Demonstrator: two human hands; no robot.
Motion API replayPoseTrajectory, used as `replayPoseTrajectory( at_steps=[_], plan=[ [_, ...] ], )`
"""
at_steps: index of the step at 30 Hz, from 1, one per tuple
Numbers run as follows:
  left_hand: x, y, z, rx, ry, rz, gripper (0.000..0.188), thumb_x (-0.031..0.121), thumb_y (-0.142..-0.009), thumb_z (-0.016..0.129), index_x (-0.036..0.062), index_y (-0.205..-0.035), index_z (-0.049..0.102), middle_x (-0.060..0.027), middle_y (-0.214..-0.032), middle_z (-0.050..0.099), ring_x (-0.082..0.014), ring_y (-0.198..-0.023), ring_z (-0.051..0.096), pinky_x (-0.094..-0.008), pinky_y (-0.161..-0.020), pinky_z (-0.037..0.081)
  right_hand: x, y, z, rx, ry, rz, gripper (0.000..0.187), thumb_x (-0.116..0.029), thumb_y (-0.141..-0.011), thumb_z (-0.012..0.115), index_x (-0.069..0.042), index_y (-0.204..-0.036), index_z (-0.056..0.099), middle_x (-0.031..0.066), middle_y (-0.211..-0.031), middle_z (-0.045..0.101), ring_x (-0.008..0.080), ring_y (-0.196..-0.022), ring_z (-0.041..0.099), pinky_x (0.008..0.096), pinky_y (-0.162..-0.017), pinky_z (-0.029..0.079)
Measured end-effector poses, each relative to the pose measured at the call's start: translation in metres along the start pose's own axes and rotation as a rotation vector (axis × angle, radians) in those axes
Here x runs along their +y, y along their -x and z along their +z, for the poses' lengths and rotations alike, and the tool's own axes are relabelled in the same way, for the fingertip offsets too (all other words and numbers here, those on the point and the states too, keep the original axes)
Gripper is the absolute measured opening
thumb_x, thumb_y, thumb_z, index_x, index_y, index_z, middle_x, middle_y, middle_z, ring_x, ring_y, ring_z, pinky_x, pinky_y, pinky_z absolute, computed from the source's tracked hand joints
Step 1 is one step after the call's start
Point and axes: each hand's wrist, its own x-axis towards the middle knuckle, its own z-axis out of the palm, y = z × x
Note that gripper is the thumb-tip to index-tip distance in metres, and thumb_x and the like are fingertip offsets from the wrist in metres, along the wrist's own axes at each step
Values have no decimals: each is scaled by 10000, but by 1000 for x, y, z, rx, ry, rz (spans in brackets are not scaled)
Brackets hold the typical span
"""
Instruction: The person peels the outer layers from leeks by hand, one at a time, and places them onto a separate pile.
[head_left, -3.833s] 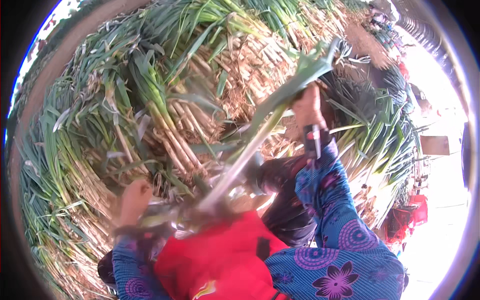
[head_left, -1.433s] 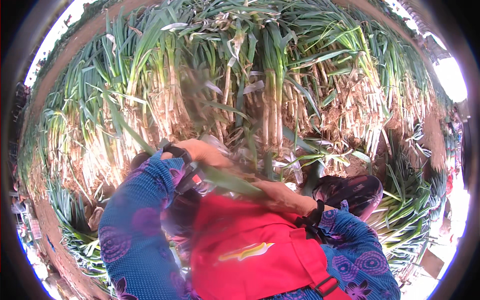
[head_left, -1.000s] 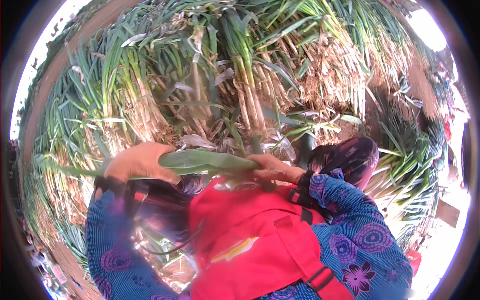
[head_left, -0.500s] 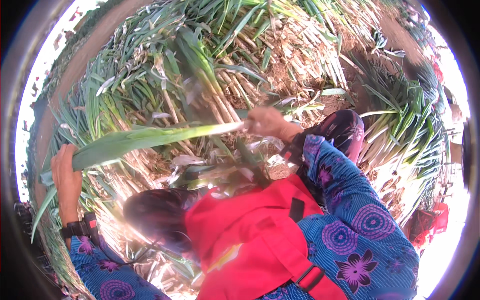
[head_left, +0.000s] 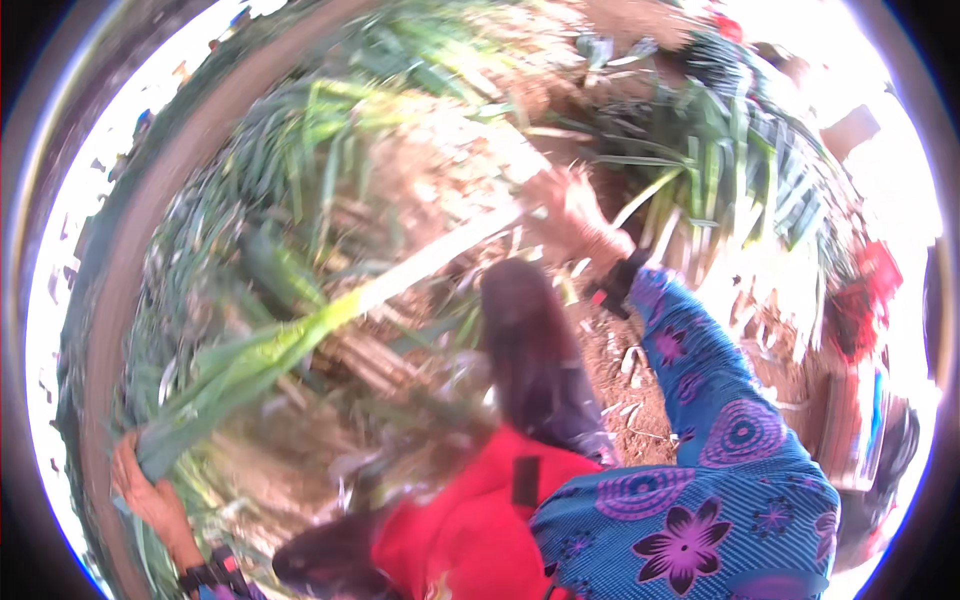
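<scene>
The right hand [head_left: 570, 215], blurred by motion, appears clamped on the white root end of a leek [head_left: 400, 278]. The left hand [head_left: 150, 495], at lower left, is curled around the green leaf ends of the same leek. The leek is held slantwise between the two hands, root end higher, above the loose stalks below.

A dark wristband [head_left: 622, 285] with a small red patch sits above a blue sleeve [head_left: 700, 370] printed with purple circles and flowers. A red apron [head_left: 465, 510] covers the lap; a yellowish mark at its lower edge is cut off and too unclear to read. One dark-trousered leg [head_left: 530, 340] extends below the leek, near the root end.

Farther out, a leek heap [head_left: 290, 160] fills the upper left, heavily blurred. A second leek pile [head_left: 735, 170] lies at upper right, beside bare soil [head_left: 645, 420]. A red bag [head_left: 868, 300] stands at the right.

Compared with half a second ago, the right hand is higher in view, the left hand lower, and the leek slopes more steeply. The view has also turned, showing more of the right-hand pile.
</scene>
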Motion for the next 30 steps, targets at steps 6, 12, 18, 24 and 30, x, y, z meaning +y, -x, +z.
replayPoseTrajectory(
  at_steps=[6,12,18,24,30],
  plan=[
    [104,-84,9,56,113,265,474,-60,-621,454,-26,-1088,526,-183,-1059,523,-396,-1083,465,-485,-972,309,43,141,19,82,-155,372,206,-209,-681,711,-102,-825,610,109,-829,542,308,-835,537,449,-661,466],
    [197,-183,23,145,167,546,369,-49,-646,463,-30,-1006,541,-203,-981,506,-377,-1066,466,-484,-1033,293,33,257,8,-89,-256,728,480,-324,-736,750,-38,-1094,606,126,-1007,596,300,-957,554,439,-837,459],
    [320,-304,3,276,77,698,459,-21,-719,500,18,-1174,553,-177,-1236,522,-343,-1275,395,-480,-1137,158,5,295,8,41,-489,1148,541,-414,-783,705,7,-1098,577,151,-1013,607,254,-954,579,409,-839,469],
    [473,-321,-53,437,182,845,608,30,-741,635,69,-1320,454,-124,-1417,394,-301,-1376,279,-474,-1158,128,55,247,-55,344,-789,1487,526,-424,-813,665,8,-1096,563,122,-977,619,208,-907,585,352,-776,492],
    [434,-245,23,-65,216,855,595,43,-735,674,61,-1291,461,-140,-1340,439,-321,-1353,296,-504,-1172,109,204,277,-72,629,-725,1655,546,-461,-852,605,24,-1096,549,161,-972,621,255,-829,620,408,-743,521]
  ],
)
